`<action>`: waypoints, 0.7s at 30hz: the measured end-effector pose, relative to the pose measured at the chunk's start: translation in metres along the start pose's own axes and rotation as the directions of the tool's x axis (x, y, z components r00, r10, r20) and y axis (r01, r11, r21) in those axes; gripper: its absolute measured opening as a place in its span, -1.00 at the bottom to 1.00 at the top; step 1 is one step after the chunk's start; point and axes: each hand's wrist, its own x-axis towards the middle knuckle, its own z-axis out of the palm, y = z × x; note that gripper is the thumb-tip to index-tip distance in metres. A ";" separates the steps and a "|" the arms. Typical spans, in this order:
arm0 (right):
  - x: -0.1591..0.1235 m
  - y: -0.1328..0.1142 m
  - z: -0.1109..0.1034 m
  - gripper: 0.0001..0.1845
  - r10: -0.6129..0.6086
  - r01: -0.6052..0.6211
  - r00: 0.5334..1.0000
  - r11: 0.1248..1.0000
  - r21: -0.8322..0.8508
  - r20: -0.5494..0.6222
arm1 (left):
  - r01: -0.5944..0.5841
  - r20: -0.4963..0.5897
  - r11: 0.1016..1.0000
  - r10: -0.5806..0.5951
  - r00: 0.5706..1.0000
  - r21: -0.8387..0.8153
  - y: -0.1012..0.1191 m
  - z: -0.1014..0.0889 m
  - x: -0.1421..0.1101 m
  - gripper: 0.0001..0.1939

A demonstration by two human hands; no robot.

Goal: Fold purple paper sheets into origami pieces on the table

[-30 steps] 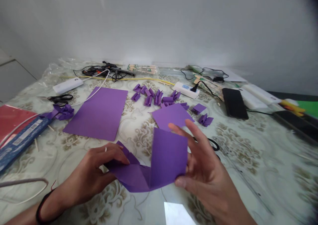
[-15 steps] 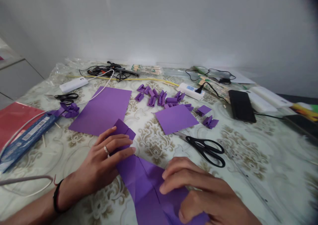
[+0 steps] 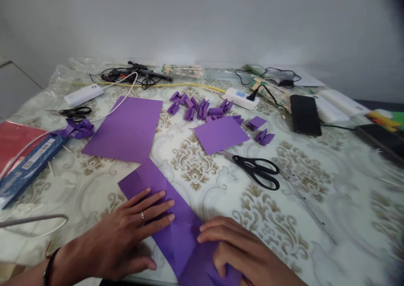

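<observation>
From where I stand, the long creased strip of purple paper (image 3: 173, 199) lies nearest the person, slanting across the patterned tabletop (image 3: 217, 195) between the hands. The left hand (image 3: 121, 231) lies over it, fingers spread wide and palm down, probably to keep the strip flat against its own folds. The right hand (image 3: 243, 252) bends its fingers over the near part, perhaps steadying that end; whether they pinch the paper I cannot tell.

Just beyond, black-handled scissors (image 3: 240, 160) lie partly open, handles angled towards the right hand, which makes them easy to pick up. Their tips meet the corner of a smaller purple sheet (image 3: 221, 134). A clear ruler (image 3: 311, 210) lies to their right. Over on the left, a large purple sheet (image 3: 126, 128) lies flat, its near corner by the strip's far end.

Further back, small folded purple pieces (image 3: 202, 110) sit in a loose cluster, seemingly set aside to leave elbow room, with a white power strip (image 3: 238, 99) behind them.
</observation>
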 end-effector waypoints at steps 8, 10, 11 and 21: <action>-0.010 0.011 -0.011 -0.53 0.175 -0.178 0.980 0.984 -0.019 -0.094 | 0.143 -0.171 0.978 -0.116 0.978 0.154 0.002 0.018 0.017 -0.33; -0.012 0.017 -0.016 -0.56 0.270 -0.261 0.960 0.960 0.105 -0.079 | 0.182 -0.229 0.972 -0.145 0.963 0.150 0.004 0.023 0.021 -0.34; -0.012 0.021 -0.019 -0.60 0.313 -0.298 0.948 0.934 0.195 -0.050 | 0.191 -0.250 0.971 -0.151 0.956 0.145 0.004 0.024 0.022 -0.33; 0.041 0.035 -0.010 -0.67 0.576 -0.593 0.788 0.616 0.519 0.216 | 0.216 -0.265 0.963 -0.168 0.950 0.164 0.008 0.022 0.029 -0.34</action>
